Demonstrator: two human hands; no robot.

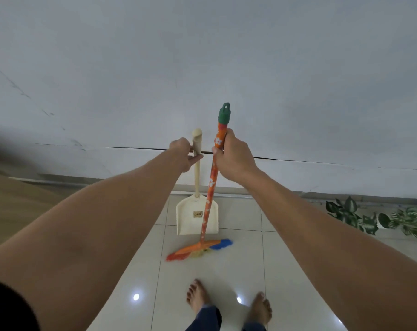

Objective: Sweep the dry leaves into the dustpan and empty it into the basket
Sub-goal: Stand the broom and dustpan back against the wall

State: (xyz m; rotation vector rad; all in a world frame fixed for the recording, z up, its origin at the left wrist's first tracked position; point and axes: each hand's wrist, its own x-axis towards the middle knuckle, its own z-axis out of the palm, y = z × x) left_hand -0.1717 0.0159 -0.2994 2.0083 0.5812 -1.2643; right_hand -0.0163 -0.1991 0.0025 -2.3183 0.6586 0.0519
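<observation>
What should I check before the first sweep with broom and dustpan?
1. Right hand grip on broom handle: ok, closed around it below the green cap.
2. Left hand grip on dustpan handle: ok, fingers around the cream handle near its top.
3. Broom head down: ok, the bristles meet the floor in front of the pan.
4. Dustpan position: ok, upright, its lower edge at the tiles, just behind the broom head.
5. Dry leaves located: not ok, none in view; only a green plant at the right.
6. Basket located: cannot tell, not in view.
</observation>
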